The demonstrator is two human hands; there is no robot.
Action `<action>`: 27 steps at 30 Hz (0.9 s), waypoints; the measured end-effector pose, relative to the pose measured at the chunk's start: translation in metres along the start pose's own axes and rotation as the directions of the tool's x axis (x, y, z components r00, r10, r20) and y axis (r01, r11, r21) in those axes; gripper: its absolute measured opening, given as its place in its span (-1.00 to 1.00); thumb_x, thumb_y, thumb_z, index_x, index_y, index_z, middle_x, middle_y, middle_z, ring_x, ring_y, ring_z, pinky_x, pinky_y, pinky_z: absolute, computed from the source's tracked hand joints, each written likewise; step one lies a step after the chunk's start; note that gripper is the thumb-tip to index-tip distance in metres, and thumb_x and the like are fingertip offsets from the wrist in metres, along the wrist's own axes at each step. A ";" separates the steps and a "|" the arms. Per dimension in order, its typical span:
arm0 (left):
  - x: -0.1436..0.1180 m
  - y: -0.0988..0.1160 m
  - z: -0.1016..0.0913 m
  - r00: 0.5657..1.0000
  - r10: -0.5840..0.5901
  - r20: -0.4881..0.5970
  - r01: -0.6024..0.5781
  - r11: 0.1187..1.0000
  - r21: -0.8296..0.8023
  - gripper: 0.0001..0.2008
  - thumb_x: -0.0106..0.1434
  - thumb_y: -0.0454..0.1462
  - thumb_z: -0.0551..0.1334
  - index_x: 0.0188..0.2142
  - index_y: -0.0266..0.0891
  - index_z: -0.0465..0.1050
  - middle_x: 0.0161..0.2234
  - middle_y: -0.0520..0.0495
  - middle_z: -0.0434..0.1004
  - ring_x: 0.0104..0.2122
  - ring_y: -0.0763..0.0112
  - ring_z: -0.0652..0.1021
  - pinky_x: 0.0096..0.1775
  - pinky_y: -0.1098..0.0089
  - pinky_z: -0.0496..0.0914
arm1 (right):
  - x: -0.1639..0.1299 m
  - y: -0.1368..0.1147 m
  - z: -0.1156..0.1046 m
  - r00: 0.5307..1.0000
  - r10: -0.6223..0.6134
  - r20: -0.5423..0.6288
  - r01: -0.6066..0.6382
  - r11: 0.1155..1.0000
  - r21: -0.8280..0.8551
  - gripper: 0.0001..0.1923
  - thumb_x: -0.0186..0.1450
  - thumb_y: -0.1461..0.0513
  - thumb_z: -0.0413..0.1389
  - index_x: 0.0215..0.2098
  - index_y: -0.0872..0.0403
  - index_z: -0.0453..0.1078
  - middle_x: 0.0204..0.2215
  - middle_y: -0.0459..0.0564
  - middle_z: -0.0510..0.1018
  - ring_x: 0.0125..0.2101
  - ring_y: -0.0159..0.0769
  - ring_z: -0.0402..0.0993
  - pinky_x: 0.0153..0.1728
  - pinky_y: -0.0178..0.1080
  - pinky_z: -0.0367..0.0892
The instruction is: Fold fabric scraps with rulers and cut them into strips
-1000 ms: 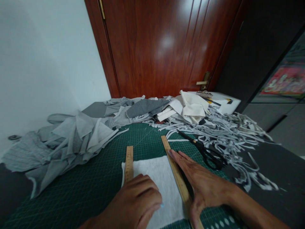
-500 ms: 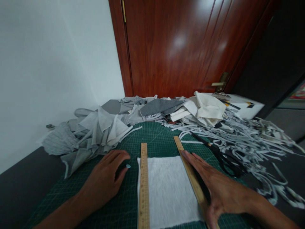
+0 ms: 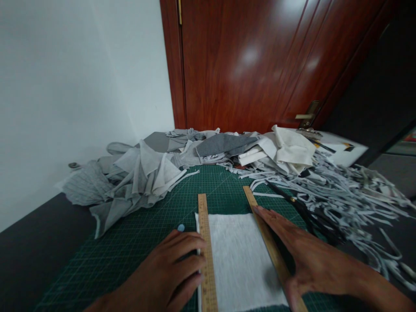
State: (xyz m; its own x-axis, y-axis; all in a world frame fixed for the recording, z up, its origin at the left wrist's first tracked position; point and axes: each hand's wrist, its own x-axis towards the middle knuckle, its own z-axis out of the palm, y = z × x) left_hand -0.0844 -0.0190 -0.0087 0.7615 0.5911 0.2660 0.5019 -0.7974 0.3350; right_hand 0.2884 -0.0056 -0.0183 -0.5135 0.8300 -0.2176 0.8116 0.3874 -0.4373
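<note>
On a green mat [image 3: 224, 195] lies white cloth [image 3: 242, 260]; the spread right hand [image 3: 300, 255] rests on the right-side ruler [image 3: 272, 250], likely steadying it; the left hand [image 3: 173, 264] curls against the left-side ruler [image 3: 207, 255], its grip unclear.

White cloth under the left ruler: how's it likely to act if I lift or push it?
The white cloth looks floppy, judging by its soft, uneven near edge. It lies nearly flat, so it's probably light. Pushed, it would likely ruck up rather than slide, since the left ruler lies across it.
</note>
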 end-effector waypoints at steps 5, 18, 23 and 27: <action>0.008 0.002 0.004 0.988 -0.128 0.083 0.129 0.992 0.005 -0.34 0.27 -0.14 0.46 0.32 0.03 0.36 0.42 -0.16 0.29 0.38 -0.08 0.33 0.34 -0.15 0.22 | 0.003 -0.006 -0.003 0.998 0.057 0.014 -0.057 0.998 -0.003 0.67 -0.11 -0.25 0.52 0.58 0.21 -0.38 0.56 0.29 -0.30 0.51 0.34 -0.35 0.47 0.22 -0.28; -0.008 -0.013 0.015 0.969 -0.229 0.092 0.239 0.964 -0.116 -0.20 0.03 -0.13 0.59 0.25 0.01 0.41 0.48 -0.15 0.18 0.42 -0.12 0.27 0.36 -0.13 0.23 | 0.003 0.000 0.006 0.999 0.025 -0.025 -0.025 0.999 0.032 0.71 -0.12 -0.23 0.53 0.58 0.07 -0.50 0.57 0.23 -0.36 0.50 0.40 -0.42 0.47 0.32 -0.24; -0.010 -0.018 0.014 0.970 -0.226 0.092 0.237 0.963 -0.130 -0.21 0.01 -0.16 0.58 0.24 0.03 0.42 0.47 -0.12 0.20 0.40 -0.12 0.30 0.35 -0.07 0.27 | 0.003 0.003 0.006 0.999 -0.001 -0.034 0.003 0.999 0.035 0.70 -0.10 -0.23 0.53 0.58 0.05 -0.51 0.58 0.23 -0.38 0.50 0.40 -0.43 0.47 0.30 -0.23; -0.009 -0.017 0.009 0.970 -0.221 0.106 0.234 0.962 -0.139 -0.28 0.09 -0.12 0.55 0.23 0.03 0.42 0.47 -0.13 0.19 0.40 -0.06 0.30 0.34 -0.03 0.27 | 0.003 0.002 0.006 0.999 0.020 -0.029 -0.018 0.999 0.039 0.70 -0.12 -0.25 0.53 0.58 0.08 -0.47 0.57 0.25 -0.35 0.50 0.39 -0.44 0.47 0.31 -0.25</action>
State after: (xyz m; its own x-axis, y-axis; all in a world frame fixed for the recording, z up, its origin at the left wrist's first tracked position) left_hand -0.0961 -0.0118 -0.0253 0.6707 0.7364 0.0884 0.6042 -0.6116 0.5107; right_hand 0.2870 -0.0046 -0.0250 -0.4893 0.8486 -0.2010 0.8094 0.3562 -0.4669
